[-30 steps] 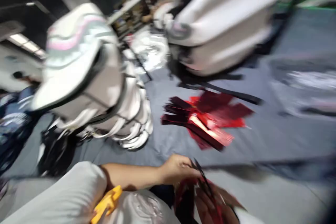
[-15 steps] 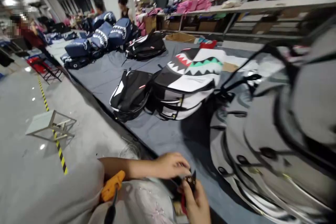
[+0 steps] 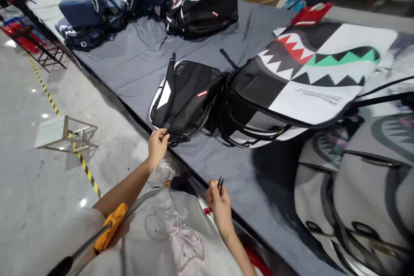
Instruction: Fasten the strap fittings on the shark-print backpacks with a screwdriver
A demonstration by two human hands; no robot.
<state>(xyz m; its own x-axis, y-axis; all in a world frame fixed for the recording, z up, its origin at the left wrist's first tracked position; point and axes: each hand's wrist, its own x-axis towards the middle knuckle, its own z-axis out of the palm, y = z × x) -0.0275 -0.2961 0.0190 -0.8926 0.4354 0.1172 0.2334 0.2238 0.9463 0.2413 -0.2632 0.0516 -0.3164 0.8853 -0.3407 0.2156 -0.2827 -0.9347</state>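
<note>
My left hand (image 3: 157, 148) is closed at the near bottom corner of a black backpack (image 3: 189, 95) with a white side panel, pinching its edge or a strap there. The backpack lies on the grey cloth-covered table (image 3: 210, 161). Lower and to the right, my right hand (image 3: 219, 205) is wrapped round small snips (image 3: 220, 184), whose dark pointed blades stick up past the fingers. Beside the black backpack lies a larger backpack (image 3: 310, 77) in black and white blocks with red and green shark teeth.
Grey backpacks (image 3: 365, 185) crowd the right side. Farther back lie another black backpack (image 3: 207, 8) and several navy ones (image 3: 82, 10). A small stool (image 3: 53, 131) stands on the floor at the left. An orange object (image 3: 111, 226) is near my left arm.
My left hand has left the spot beside my right hand and reached forward to the black backpack. My right hand, still with the snips, has shifted up and left. The view has tilted down.
</note>
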